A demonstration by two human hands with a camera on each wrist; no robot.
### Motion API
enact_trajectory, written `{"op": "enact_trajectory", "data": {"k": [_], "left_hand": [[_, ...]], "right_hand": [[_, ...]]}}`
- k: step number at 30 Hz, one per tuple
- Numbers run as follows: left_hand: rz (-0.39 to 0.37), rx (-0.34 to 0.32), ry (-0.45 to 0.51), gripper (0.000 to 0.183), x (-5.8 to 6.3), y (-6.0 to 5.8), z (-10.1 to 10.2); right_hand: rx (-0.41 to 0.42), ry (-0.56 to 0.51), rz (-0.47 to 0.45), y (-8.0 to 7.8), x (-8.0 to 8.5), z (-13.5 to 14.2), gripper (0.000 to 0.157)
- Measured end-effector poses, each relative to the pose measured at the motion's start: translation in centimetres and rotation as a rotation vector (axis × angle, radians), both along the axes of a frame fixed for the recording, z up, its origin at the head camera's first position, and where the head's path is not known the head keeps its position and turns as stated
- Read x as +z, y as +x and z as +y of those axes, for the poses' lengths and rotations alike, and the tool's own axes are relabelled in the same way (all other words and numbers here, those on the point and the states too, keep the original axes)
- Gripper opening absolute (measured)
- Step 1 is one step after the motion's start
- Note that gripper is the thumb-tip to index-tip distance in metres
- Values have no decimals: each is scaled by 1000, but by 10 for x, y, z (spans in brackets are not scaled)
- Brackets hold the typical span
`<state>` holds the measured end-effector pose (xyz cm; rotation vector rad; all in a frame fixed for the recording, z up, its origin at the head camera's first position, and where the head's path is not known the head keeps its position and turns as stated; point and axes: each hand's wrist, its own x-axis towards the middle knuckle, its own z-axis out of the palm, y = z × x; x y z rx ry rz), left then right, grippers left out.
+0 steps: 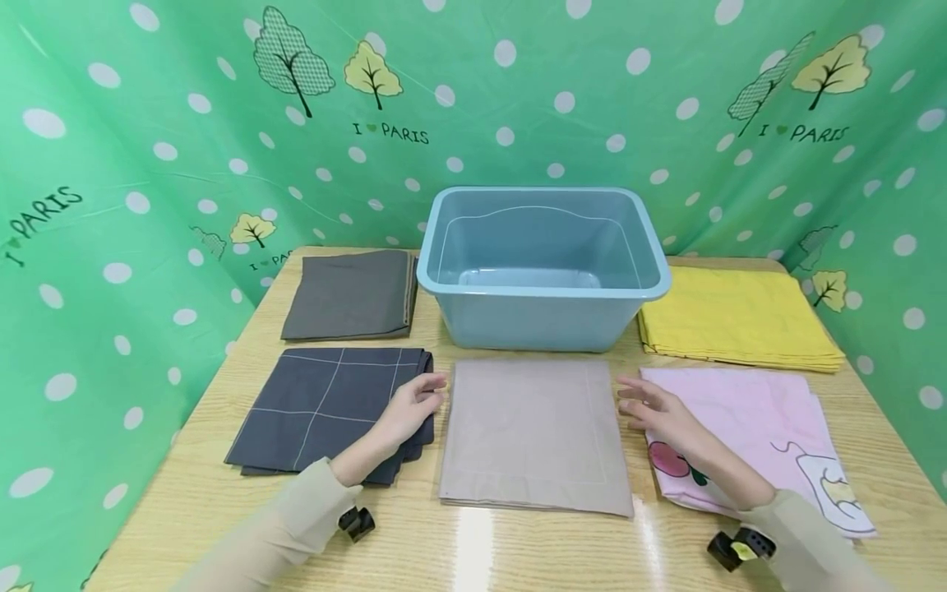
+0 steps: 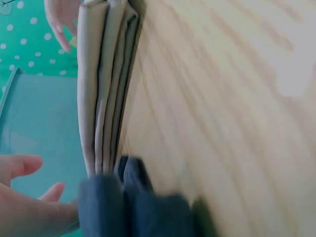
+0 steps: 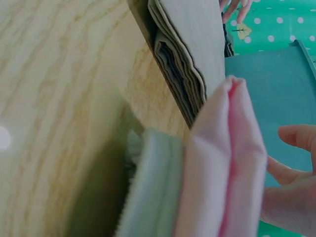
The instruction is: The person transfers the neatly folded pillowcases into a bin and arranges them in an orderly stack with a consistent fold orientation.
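Note:
A folded taupe cloth [image 1: 534, 436] lies flat in the middle of the table, its stacked layers showing in both wrist views. Just off its left edge is my left hand [image 1: 408, 411], fingers loosely bent, over the right side of a folded navy cloth [image 1: 311, 411] with white grid lines. My right hand [image 1: 669, 419] is beside the taupe cloth's right edge, above a folded pink cloth [image 1: 747, 403] with a cherry print. Neither hand holds anything. In the right wrist view the pink cloth [image 3: 227, 163] rises close in front, partly covering the taupe one.
A blue plastic tub [image 1: 540, 321] stands behind the taupe cloth, with no contents visible. Back left lies a folded dark grey cloth [image 1: 348, 296], back right a folded yellow cloth [image 1: 740, 316]. A green dotted curtain [image 1: 503, 99] encloses the wooden table [image 1: 399, 543].

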<state>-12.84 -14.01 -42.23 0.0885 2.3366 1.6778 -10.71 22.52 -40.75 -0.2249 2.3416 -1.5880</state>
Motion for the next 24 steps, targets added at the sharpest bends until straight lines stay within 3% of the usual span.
{"op": "enact_trajectory", "data": {"k": [6, 14, 24], "left_hand": [[-126, 55, 107, 38, -5, 1, 6], [-156, 84, 125, 38, -5, 5, 12], [-210, 119, 126, 40, -12, 4, 21]], "right_hand": [[16, -39, -62, 0, -4, -2, 51], [35, -94, -104, 2, -7, -3, 52], [-11, -222, -290, -1, -6, -6, 59]]}}
